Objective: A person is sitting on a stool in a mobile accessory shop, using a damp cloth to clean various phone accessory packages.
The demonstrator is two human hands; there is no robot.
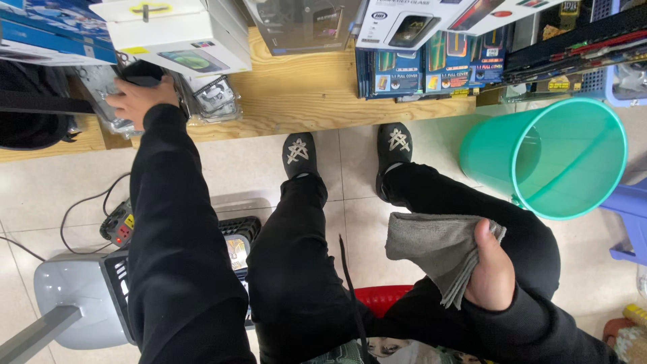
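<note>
My left hand (137, 98) reaches forward to the low wooden shelf (303, 94) and grips a small black object (141, 73) that lies on clear plastic packets (214, 100) under a white box (176, 32). My right hand (490, 269) rests on my right thigh and holds a folded grey cloth (435, 246). I am seated, in black sleeves and trousers, with both black shoes (300, 154) on the tiled floor just before the shelf.
A green plastic bucket (563, 158) lies tilted at right, beside a purple stool (630, 219). Blue packaged boxes (431, 67) stand on the shelf. A grey heater (81, 290) and a power strip (118, 226) with cable sit at left. A red stool (381, 296) is under me.
</note>
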